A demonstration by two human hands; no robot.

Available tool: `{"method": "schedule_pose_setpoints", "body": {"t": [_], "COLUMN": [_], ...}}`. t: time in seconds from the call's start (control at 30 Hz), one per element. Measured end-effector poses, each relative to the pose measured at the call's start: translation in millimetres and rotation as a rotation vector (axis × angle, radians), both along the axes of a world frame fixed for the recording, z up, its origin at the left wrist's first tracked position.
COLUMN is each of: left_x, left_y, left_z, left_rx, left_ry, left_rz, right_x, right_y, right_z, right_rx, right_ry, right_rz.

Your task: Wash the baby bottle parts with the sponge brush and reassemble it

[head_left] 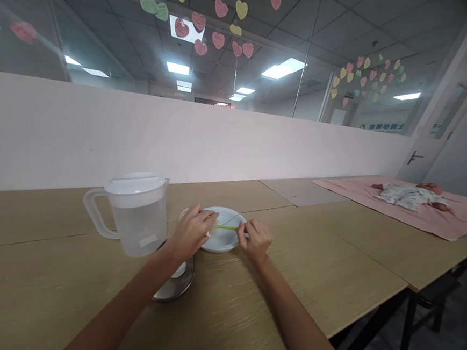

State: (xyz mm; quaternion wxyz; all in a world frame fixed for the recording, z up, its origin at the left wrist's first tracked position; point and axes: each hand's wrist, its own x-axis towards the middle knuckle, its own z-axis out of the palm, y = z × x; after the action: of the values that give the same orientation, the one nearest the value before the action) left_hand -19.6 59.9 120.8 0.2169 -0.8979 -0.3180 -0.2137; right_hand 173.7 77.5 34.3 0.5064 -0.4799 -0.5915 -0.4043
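Note:
Over a white bowl (223, 245), my right hand (256, 240) pinches one end of a thin yellow-green stick (226, 227). The stick runs level toward my left hand (193, 231), and its other end is lost by those fingers. My left hand is curled palm down around a pale, translucent thing (212, 225), mostly covered by the fingers, so its kind does not show. Under my left forearm sits a round metal tray (173, 292) with a small white item (179, 271) on it, partly hidden.
A lidded clear plastic pitcher (140, 220) holding clear liquid stands left of my left hand. At the right, a baby doll (411, 196) in a patterned white garment lies on a pink cloth (443, 228). The wooden table (306, 277) meets a white half-wall (215, 144) behind.

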Motion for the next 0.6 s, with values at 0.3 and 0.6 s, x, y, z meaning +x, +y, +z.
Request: {"method": "schedule_pose_setpoints", "body": {"t": [0.3, 0.6], "left_x": [-11.2, -10.6], "left_y": [17.8, 21.9], "left_z": [-8.5, -13.0], "left_rx": [0.086, 0.049], "left_ry": [0.081, 0.020], "left_rz": [0.080, 0.046], "right_x": [46.5, 66.3], "right_y": [24.7, 43.3], "right_z": [-12.2, -27.3], "right_rx": [-0.181, -0.786], "right_ry": [0.462, 0.924], "right_rz": [-0.203, -0.155]}}
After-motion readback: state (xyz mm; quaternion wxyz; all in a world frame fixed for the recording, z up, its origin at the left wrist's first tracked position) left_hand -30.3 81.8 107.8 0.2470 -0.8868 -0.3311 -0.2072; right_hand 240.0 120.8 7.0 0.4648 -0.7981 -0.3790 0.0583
